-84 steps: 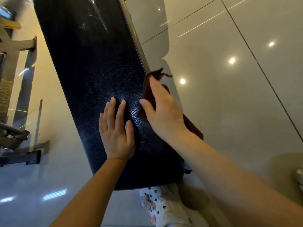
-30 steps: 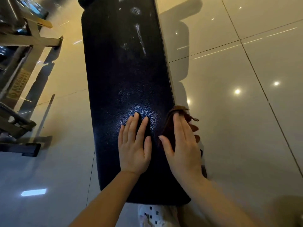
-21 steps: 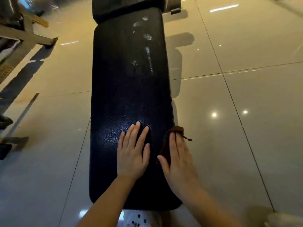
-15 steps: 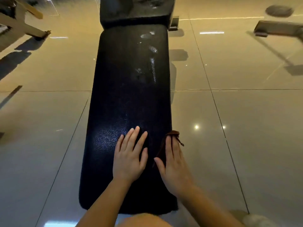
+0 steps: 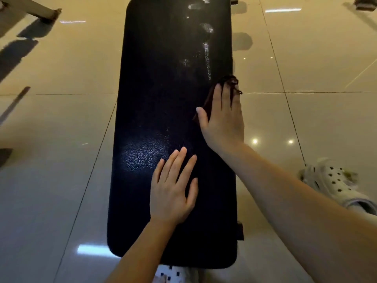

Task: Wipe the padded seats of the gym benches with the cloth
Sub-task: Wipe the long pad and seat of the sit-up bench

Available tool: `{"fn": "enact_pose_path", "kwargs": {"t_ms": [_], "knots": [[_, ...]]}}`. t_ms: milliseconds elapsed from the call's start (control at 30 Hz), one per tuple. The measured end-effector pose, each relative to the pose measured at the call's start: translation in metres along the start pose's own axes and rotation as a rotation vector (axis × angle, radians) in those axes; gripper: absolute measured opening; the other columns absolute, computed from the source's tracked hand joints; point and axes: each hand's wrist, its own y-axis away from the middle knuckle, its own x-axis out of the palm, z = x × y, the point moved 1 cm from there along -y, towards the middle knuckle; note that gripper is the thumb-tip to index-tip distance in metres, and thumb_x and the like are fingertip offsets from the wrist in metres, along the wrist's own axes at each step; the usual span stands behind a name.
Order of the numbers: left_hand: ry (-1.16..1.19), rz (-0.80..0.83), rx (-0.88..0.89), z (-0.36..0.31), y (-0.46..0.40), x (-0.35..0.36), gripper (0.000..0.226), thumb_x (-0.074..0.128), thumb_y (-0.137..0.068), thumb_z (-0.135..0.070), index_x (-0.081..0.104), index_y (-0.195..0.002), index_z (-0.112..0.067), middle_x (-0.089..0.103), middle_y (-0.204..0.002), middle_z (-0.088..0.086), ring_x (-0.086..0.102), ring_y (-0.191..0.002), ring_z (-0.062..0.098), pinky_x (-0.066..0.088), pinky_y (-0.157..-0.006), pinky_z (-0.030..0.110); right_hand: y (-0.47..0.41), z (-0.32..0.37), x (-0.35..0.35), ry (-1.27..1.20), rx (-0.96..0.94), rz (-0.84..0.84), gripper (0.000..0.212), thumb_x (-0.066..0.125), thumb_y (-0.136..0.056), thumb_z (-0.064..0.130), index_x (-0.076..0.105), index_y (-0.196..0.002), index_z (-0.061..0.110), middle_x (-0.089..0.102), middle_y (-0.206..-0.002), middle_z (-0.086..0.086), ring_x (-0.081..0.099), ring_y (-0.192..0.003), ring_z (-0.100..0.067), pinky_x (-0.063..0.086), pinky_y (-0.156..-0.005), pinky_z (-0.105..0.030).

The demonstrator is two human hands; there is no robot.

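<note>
A glossy tiled floor point(image 5: 61, 123) throws back ceiling lights around a black padded bench seat point(image 5: 163, 103) running lengthwise away from me; on its right edge, about midway along, lies the dark brown cloth point(image 5: 210, 99), pinned beneath my right hand point(image 5: 222, 121), whose fingers lie straight and close together over the fabric, thumb spread toward the seat's centre; a frayed corner of the cloth pokes past my fingertips; my left hand point(image 5: 173, 188) rests flat on the pad nearer me, fingers straight and slightly fanned, holding nothing; pale smears point(image 5: 206, 48) mark the far end of the upholstery, beyond the cloth; my white perforated clog point(image 5: 334, 182) stands on the tiles to the right of the bench.
</note>
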Motion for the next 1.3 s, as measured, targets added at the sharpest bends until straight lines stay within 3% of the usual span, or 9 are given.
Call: {"fn": "enact_pose_path", "kwargs": {"t_ms": [333, 433, 567, 667, 800, 967, 1067, 1200, 1300], "knots": [[-0.102, 0.304, 0.004, 0.003, -0.007, -0.016, 0.054, 0.027, -0.1, -0.047, 0.024, -0.151, -0.029, 0.019, -0.16, -0.004, 0.012, -0.148, 0.012, 0.011, -0.116, 0.038, 0.092, -0.018, 0.002, -0.505, 0.126, -0.074, 0.078, 0.055, -0.091, 0.044, 0.019, -0.153, 0.014, 0.032, -0.154, -0.018, 0.037, -0.14, -0.033, 0.037, -0.106, -0.042], [-0.087, 0.352, 0.045, 0.008, -0.031, -0.041, 0.054, 0.036, -0.095, -0.052, 0.031, -0.146, -0.035, 0.035, -0.147, -0.008, 0.03, -0.134, 0.01, 0.027, -0.106, 0.036, 0.114, -0.018, 0.005, -0.549, 0.156, -0.125, 0.079, 0.062, -0.087, 0.041, 0.026, -0.151, 0.011, 0.039, -0.149, -0.019, 0.027, -0.139, -0.018, 0.037, -0.101, -0.039], [-0.087, 0.288, 0.022, -0.004, -0.086, -0.052, 0.05, 0.034, -0.096, -0.048, 0.028, -0.145, -0.037, 0.034, -0.147, -0.011, 0.031, -0.134, 0.009, 0.025, -0.11, 0.036, 0.111, -0.021, 0.002, -0.692, 0.187, -0.047, 0.1, 0.081, -0.074, 0.033, 0.022, -0.152, 0.015, 0.043, -0.148, -0.013, 0.025, -0.138, -0.012, 0.033, -0.102, -0.037], [-0.057, 0.15, -0.2, -0.035, -0.121, -0.017, 0.049, 0.03, -0.096, -0.047, 0.025, -0.144, -0.038, 0.029, -0.151, -0.009, 0.022, -0.14, 0.01, 0.016, -0.115, 0.037, 0.11, -0.026, 0.007, -0.891, 0.226, 0.015, 0.107, 0.083, -0.074, 0.025, 0.008, -0.149, 0.036, 0.034, -0.153, 0.002, 0.032, -0.139, -0.012, 0.036, -0.106, -0.027], [0.004, -0.024, -0.419, -0.061, -0.137, 0.018, 0.049, 0.03, -0.096, -0.042, 0.029, -0.144, -0.034, 0.028, -0.152, -0.009, 0.023, -0.143, 0.015, 0.011, -0.119, 0.044, 0.107, -0.03, 0.019, -0.923, 0.248, -0.104, 0.1, 0.093, -0.056, 0.007, 0.036, -0.137, 0.021, 0.059, -0.132, -0.011, 0.054, -0.123, -0.017, 0.05, -0.092, -0.024], [-0.049, 0.039, -0.348, -0.051, -0.133, 0.019, 0.053, 0.024, -0.097, -0.045, 0.008, -0.148, -0.044, 0.003, -0.157, -0.025, 0.006, -0.147, 0.006, -0.008, -0.118, 0.027, 0.106, -0.029, 0.021, -0.928, 0.222, -0.123, 0.101, 0.091, -0.049, -0.002, 0.041, -0.135, 0.014, 0.055, -0.136, -0.015, 0.048, -0.127, -0.022, 0.045, -0.096, -0.029], [-0.056, 0.119, -0.315, -0.047, -0.131, 0.016, 0.055, 0.02, -0.098, -0.053, -0.001, -0.149, -0.049, -0.009, -0.158, -0.027, -0.001, -0.148, 0.005, -0.01, -0.118, 0.025, 0.101, -0.032, 0.015, -0.977, 0.167, -0.107, 0.091, 0.079, -0.062, 0.01, 0.035, -0.141, 0.019, 0.05, -0.142, -0.017, 0.043, -0.132, -0.024, 0.043, -0.099, -0.031], [-0.184, 0.178, -0.114, -0.023, -0.127, -0.004, 0.06, 0.02, -0.099, -0.06, 0.007, -0.153, -0.039, 0.003, -0.162, -0.016, 0.008, -0.148, 0.007, 0.004, -0.118, 0.023, 0.098, -0.04, 0.011, -1.098, 0.13, -0.057, 0.074, 0.056, -0.078, 0.028, 0.027, -0.146, 0.024, 0.038, -0.15, -0.008, 0.032, -0.142, -0.017, 0.032, -0.111, -0.02], [-0.209, 0.138, -0.11, -0.018, -0.127, -0.001, 0.059, 0.019, -0.099, -0.057, 0.011, -0.154, -0.036, 0.013, -0.16, -0.008, 0.013, -0.148, 0.009, 0.01, -0.118, 0.033, 0.098, -0.045, 0.016, -1.105, 0.058, -0.033, 0.068, 0.052, -0.09, 0.035, 0.021, -0.151, 0.029, 0.031, -0.152, -0.007, 0.021, -0.146, -0.011, 0.023, -0.115, -0.018]]}}
